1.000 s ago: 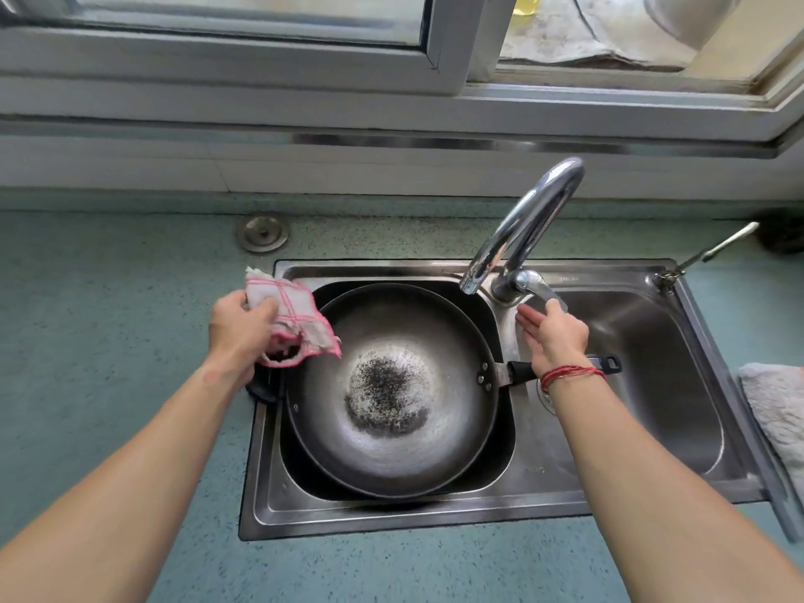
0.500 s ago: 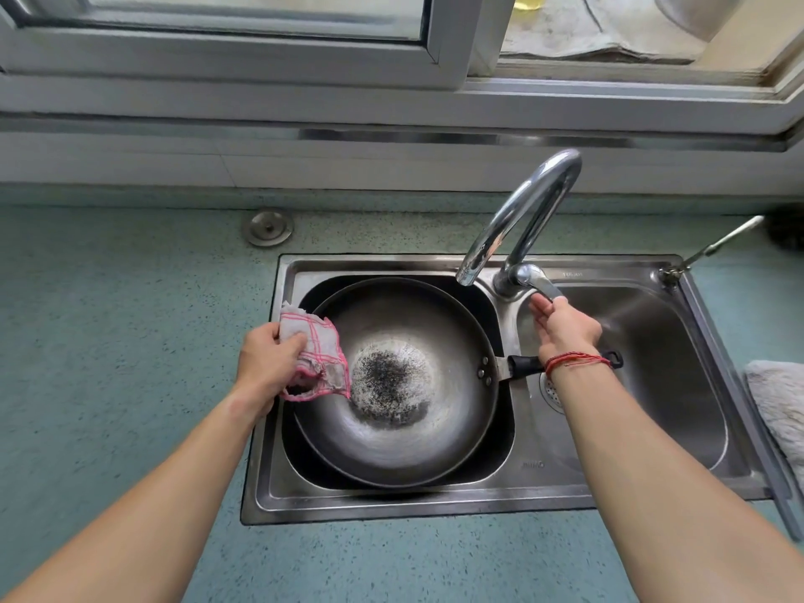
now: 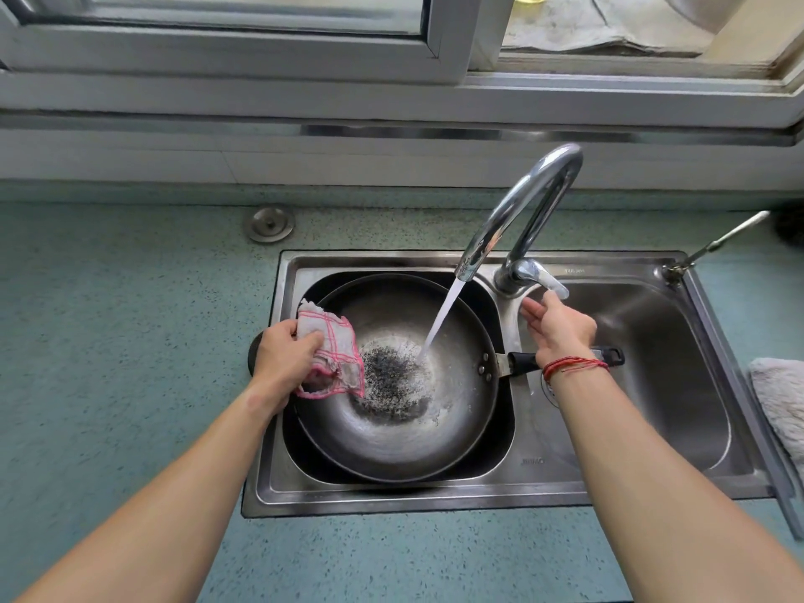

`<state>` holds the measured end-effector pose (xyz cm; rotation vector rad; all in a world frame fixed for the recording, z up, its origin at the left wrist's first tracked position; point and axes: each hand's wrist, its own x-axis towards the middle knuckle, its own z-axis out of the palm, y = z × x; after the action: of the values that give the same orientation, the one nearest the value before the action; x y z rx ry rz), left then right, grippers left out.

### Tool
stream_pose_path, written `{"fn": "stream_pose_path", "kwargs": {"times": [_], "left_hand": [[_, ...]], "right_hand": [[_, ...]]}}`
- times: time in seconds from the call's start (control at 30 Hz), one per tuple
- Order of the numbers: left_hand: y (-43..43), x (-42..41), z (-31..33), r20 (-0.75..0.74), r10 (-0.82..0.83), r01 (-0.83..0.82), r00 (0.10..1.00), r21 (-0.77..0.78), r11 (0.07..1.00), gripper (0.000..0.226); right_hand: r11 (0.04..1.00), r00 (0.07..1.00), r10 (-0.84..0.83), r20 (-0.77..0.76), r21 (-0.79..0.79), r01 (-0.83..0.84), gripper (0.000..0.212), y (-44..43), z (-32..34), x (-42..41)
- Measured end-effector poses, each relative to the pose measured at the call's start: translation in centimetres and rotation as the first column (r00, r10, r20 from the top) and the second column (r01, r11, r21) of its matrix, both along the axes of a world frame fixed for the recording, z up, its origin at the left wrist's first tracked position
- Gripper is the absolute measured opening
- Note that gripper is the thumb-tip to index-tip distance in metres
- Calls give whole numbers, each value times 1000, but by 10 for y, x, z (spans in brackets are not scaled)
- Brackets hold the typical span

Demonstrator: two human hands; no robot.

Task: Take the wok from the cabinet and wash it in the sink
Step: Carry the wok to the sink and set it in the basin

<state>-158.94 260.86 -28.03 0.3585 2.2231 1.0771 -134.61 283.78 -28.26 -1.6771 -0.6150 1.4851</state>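
A dark metal wok [image 3: 413, 433] with a burnt patch at its centre lies in the left basin of the steel double sink [image 3: 391, 498]; its black handle [image 3: 524, 361] points right over the divider. Water runs from the chrome faucet [image 3: 522, 211] into the wok. My left hand [image 3: 283, 359] grips a white cloth with pink stripes [image 3: 333, 350] at the wok's left rim. My right hand [image 3: 557, 324] is under the faucet lever [image 3: 544, 278], fingers straight and touching it.
The sink is set in a speckled teal counter [image 3: 122, 341] under a window sill. A round metal cap [image 3: 269, 224] sits behind the sink at the left. A second small tap [image 3: 713, 243] stands at the right corner. A grey towel [image 3: 778, 402] lies at the right edge.
Water has started flowing from the faucet into the wok. My left hand has brought the cloth down from above the rim into the wok's left side. My right hand stays at the lever.
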Motion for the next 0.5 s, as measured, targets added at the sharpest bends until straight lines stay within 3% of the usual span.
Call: {"fn": "stream_pose_path", "kwargs": {"times": [0.13, 0.2, 0.27, 0.4, 0.5], "left_hand": [[3, 8, -2, 52, -7, 6, 999, 33, 999, 11], [4, 12, -4, 125, -12, 5, 992, 52, 999, 12], [4, 17, -8, 200, -41, 27, 979, 76, 997, 11], [4, 32, -8, 335, -108, 65, 936, 136, 989, 10], [3, 42, -7, 429, -143, 69, 892, 183, 981, 14]], "right_hand": [[984, 977, 164, 133, 48, -172, 17, -27, -4, -2], [937, 917, 332, 223, 38, -348, 15, -48, -9, -7], [853, 832, 509, 219, -4, -521, 16, -72, -14, -17], [682, 691, 723, -21, -145, -717, 30, -114, -18, -39], [610, 649, 680, -341, -229, -759, 43, -136, -22, -50]]}}
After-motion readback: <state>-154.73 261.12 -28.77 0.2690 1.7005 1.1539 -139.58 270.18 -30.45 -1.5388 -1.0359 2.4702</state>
